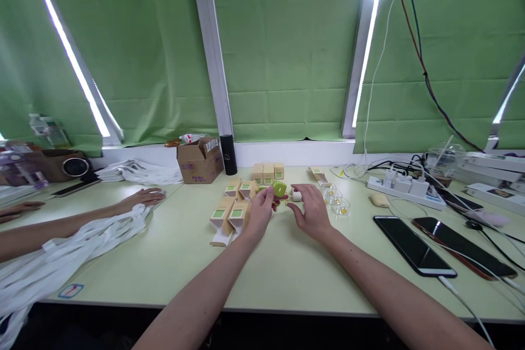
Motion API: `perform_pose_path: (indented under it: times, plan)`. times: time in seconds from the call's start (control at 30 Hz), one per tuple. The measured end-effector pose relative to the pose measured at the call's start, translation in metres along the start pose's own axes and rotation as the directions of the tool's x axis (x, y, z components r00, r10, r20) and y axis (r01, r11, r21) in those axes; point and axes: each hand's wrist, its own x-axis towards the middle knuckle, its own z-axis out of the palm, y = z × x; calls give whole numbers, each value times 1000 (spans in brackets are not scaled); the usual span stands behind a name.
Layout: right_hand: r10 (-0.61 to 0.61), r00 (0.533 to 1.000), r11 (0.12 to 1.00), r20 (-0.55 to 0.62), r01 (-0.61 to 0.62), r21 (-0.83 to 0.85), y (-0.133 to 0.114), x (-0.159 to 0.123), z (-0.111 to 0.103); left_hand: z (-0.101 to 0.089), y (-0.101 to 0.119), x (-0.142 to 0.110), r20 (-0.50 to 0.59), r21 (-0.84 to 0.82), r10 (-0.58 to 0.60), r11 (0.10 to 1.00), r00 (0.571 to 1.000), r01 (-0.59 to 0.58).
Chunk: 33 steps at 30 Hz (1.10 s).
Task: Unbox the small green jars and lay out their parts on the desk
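Glossy, rounded green piece point(279, 190) is in left hand point(261, 211); right hand point(312, 211) curls, hold unclear.

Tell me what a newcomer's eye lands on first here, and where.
First, the green blinds filling the upper half, behind the table. Next, the small shiny green item held in the left hand, near the middle, with small cardboard boxes close by. At far left, white straps hang over the table's near edge.

Green object point(280, 190) partly covered by left hand point(261, 210); white straps point(102, 235) cut off by left edge.
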Motion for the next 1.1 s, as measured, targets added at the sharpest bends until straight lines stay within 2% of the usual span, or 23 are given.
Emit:
perform_pose_path:
  times: [0.2, 0.43, 0.6, 0.8, 0.93, 1.03, 1.1]
  plan:
    - [-11, 1000, 1000, 21, 11, 20, 0, 0, 1, 1, -1, -2, 72, -161, -140, 975, 988, 150]
    - [-16, 999, 1000, 38, 15, 25, -2, -1, 2, 0, 6, -5, 129, -143, -187, 968, 974, 205]
    - [26, 999, 999, 37, -27, 24, 0, -1, 3, 1, 3, -6, 163, -137, -196, 966, 967, 219]
    - [51, 997, 999, 50, -52, 12, 3, -1, 4, -4, -5, -2, 72, -85, -144, 985, 987, 150]
    - [52, 995, 999, 84, -52, -9, 4, -2, 4, -10, -3, 3, 53, 48, -75, 996, 996, 73]
    - [60, 991, 998, 116, -57, -30, 5, -2, 3, -14, -1, 8, -2, 143, -21, 989, 1000, 21]
    - [71, 989, 997, 133, -65, -52, 6, -2, 3, -17, -1, 9, -54, 292, 72, 955, 996, -53]
